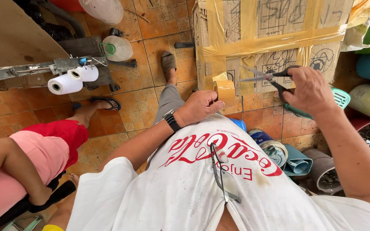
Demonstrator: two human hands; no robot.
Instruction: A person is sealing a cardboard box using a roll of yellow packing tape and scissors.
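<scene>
Gripping a roll of brown packing tape (225, 91), the left hand (198, 107) is seen closed around the roll's near edge, thumb on top, a black wristwatch (171, 120) worn on the wrist. The roll is held upright in the air just in front of a large cardboard box (275, 38), which is wrapped in wide bands of the same brown tape. A pair of black-handled scissors (275, 79) is held in the right hand (309, 92), fingers through the loops, blades parted and pointed left toward the roll — a small gap is left between blade tips and tape. Both hands are raised above the person's lap, over an orange tiled floor (142, 102). A white T-shirt with red lettering (193, 179) fills the lower frame, with folded glasses (220, 171) hung at the collar. Below the right hand, paint cans and rolled tubes (287, 158) are seen lying on the floor, a green plastic basket (341, 97) just behind the wrist. At left, another person's legs in pink and red shorts (43, 149) are visible, and two white thread cones (73, 79) are mounted on a metal machine arm (31, 70) — well apart from the hands.
</scene>
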